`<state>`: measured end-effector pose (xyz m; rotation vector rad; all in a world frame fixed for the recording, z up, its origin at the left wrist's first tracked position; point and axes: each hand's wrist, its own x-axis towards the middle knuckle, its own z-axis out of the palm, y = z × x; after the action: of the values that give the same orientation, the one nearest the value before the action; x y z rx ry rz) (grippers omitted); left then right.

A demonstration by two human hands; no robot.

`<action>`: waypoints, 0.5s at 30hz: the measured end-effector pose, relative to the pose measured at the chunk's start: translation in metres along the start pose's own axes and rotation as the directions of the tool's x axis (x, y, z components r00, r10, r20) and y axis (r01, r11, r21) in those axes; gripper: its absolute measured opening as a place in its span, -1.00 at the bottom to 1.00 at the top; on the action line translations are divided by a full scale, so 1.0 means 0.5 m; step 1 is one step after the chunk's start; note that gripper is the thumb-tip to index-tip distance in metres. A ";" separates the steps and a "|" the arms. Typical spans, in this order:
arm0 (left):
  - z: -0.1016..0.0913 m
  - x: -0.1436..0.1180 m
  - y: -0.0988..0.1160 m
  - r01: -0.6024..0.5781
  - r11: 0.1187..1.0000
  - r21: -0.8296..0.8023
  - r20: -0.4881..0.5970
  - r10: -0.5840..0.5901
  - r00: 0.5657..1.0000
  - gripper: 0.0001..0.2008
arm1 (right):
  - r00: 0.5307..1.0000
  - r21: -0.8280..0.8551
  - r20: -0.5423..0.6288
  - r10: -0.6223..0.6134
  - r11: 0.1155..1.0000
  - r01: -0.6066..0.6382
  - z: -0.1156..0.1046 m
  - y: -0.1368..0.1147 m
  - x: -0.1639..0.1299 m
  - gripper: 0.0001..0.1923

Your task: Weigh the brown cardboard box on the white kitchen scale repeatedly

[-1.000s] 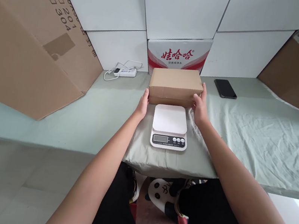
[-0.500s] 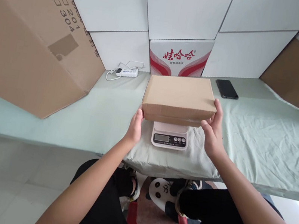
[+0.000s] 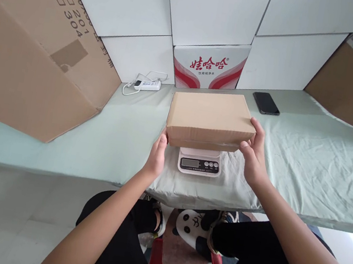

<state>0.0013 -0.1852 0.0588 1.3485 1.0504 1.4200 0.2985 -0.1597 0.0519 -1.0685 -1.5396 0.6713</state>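
A plain brown cardboard box (image 3: 210, 116) is held between both my hands over a white digital kitchen scale (image 3: 199, 162). My left hand (image 3: 156, 155) grips the box's near left corner, its thumb up the side. At the near right corner, my right hand (image 3: 255, 155) has fingers along the side and its thumb on the front face. The box covers the scale's platform; only the front panel with its grey display and buttons shows. Whether the box touches the platform I cannot tell.
Behind the box stands a white carton with red print (image 3: 209, 66) against white panels. A black phone (image 3: 266, 103) lies at the back right, a white device with a cable (image 3: 147, 84) at the back left. Large brown cartons flank the cloth-covered table (image 3: 110, 148).
The box has tilted slightly, its right side now a little nearer to me, and its front edge sits slightly lower. Both hands keep their hold. The view has shifted a little.
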 end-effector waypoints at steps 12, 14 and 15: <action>-0.001 -0.003 0.004 -0.014 1.000 -0.003 0.030 0.014 0.999 -0.24 | 0.998 -0.006 -0.064 0.025 1.000 -0.025 0.005 -0.017 -0.003 -0.24; -0.002 -0.004 0.004 -0.018 1.000 -0.006 0.029 0.018 0.999 -0.24 | 0.997 0.007 -0.068 0.034 0.999 -0.034 0.006 -0.019 -0.004 -0.24; -0.002 -0.005 0.004 -0.018 1.000 -0.006 0.027 0.018 0.999 -0.24 | 0.997 0.011 -0.068 0.031 0.999 -0.030 0.006 -0.019 -0.005 -0.25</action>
<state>0.0003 -0.1879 0.0599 1.3724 1.0185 1.4133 0.2930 -0.1656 0.0582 -1.0989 -1.4628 0.6560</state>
